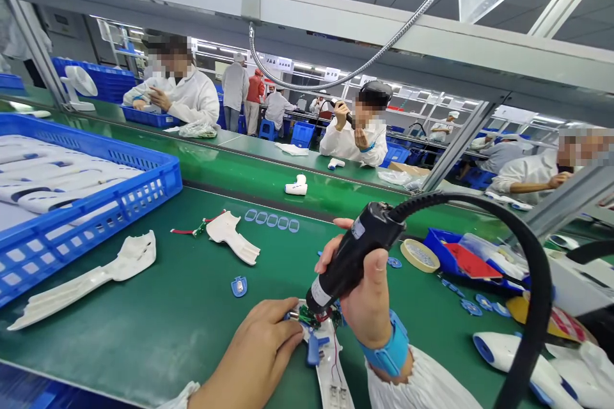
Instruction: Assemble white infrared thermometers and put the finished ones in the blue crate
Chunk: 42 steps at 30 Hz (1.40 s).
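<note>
A black electric screwdriver [352,249] is gripped in my right hand [367,303], which wears a blue wrist strap [389,345]. Its nose points down at a small green circuit board [307,315], and the bit's tip is hidden. The board sits in a white plastic housing half [330,370] with thin red wires and a blue trigger-like part [313,349]. At the housing's upper left edge, my left hand [261,348] pinches the housing between thumb and fingers. A blue plastic piece [238,286] lies on the green mat just beyond that hand.
On the left stand a blue crate [144,185] of white housings and a loose white shell [96,281]. Another shell [233,236] with wires and several small blue frames [272,220] lie ahead. Tape [420,255] and a blue bin [441,243] are right. Co-workers sit across the green conveyor [230,169].
</note>
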Available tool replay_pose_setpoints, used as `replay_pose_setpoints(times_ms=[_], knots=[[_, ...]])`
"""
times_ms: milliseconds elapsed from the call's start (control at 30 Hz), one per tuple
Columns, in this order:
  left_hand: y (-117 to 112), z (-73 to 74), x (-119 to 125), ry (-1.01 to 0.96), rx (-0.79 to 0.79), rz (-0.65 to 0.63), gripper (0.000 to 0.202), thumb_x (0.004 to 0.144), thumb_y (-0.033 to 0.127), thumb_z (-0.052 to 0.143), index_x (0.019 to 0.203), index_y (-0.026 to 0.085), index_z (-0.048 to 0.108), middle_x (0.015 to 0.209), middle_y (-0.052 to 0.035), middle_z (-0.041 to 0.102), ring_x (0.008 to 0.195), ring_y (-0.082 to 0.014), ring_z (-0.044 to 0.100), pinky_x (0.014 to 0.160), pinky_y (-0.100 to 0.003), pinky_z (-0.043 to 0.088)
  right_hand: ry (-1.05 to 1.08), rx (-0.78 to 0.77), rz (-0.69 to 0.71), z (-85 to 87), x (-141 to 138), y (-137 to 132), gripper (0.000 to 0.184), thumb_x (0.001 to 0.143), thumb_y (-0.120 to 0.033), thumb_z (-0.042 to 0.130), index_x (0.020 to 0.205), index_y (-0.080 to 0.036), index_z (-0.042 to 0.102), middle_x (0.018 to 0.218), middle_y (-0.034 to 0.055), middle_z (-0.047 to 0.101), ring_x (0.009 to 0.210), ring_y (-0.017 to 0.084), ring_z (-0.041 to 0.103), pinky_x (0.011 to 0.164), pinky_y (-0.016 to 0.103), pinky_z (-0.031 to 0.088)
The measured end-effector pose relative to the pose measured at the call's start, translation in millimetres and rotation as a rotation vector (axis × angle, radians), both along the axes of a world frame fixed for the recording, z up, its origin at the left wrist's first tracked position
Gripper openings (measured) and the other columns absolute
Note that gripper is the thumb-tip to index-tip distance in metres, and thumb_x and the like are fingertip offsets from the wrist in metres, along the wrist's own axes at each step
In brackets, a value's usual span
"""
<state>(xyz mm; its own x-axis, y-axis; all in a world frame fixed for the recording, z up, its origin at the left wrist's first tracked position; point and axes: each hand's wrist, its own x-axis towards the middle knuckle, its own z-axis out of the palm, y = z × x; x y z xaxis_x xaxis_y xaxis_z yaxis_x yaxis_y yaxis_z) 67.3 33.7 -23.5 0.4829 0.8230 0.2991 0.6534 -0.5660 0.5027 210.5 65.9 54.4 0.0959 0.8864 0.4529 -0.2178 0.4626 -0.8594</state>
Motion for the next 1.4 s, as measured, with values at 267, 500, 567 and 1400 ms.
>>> replay_pose_setpoints(times_ms=[267, 500, 567, 1400], knots=[[0.1, -2.8, -1.2, 0.073, 0.042, 0.004, 0.022, 0.086, 0.021, 0.046, 0.091, 0.027, 0.066, 0.120, 0.0006, 0.058, 0.103, -0.0211, 0.057, 0.088, -0.038, 0.050, 0.027, -0.002, 0.002, -3.4, 0.3, 2.2, 0.053, 0.077, -0.069, 0.039, 0.103, -0.024, 0.046, 0.060, -0.0034, 0.055, 0.050, 0.012, 0.049, 0.048, 0.026, 0.040], [6.6, 0.8, -4.4, 0.122, 0.154, -0.056, 0.021, 0.083, 0.020, 0.049, 0.088, 0.025, 0.069, 0.114, -0.0037, 0.062, 0.095, -0.0213, 0.062, 0.079, -0.032, 0.055, 0.069, 0.015, 0.010, -6.7, -1.3, 3.9, 0.057, 0.071, -0.074, 0.041, 0.093, -0.022, 0.048, 0.054, -0.0046, 0.054, 0.044, 0.010, 0.048, 0.043, 0.023, 0.038], [7.7, 1.9, -4.8, 0.108, 0.179, -0.066, 0.020, 0.082, 0.020, 0.052, 0.087, 0.025, 0.070, 0.111, -0.0038, 0.064, 0.093, -0.0207, 0.063, 0.077, -0.030, 0.056, 0.085, 0.013, -0.006, -5.5, -1.4, 2.9, 0.058, 0.070, -0.075, 0.041, 0.093, -0.022, 0.048, 0.054, -0.0046, 0.054, 0.044, 0.010, 0.048, 0.042, 0.023, 0.038], [5.6, -1.7, -5.3, 0.018, -0.089, -0.029, 0.022, 0.086, 0.026, 0.046, 0.093, 0.029, 0.068, 0.121, 0.0001, 0.057, 0.106, -0.0198, 0.056, 0.091, -0.034, 0.048, -0.050, -0.051, 0.039, 3.5, -13.8, 9.1, 0.058, 0.067, -0.073, 0.047, 0.087, -0.018, 0.050, 0.052, -0.0038, 0.052, 0.042, 0.010, 0.046, 0.039, 0.022, 0.035]])
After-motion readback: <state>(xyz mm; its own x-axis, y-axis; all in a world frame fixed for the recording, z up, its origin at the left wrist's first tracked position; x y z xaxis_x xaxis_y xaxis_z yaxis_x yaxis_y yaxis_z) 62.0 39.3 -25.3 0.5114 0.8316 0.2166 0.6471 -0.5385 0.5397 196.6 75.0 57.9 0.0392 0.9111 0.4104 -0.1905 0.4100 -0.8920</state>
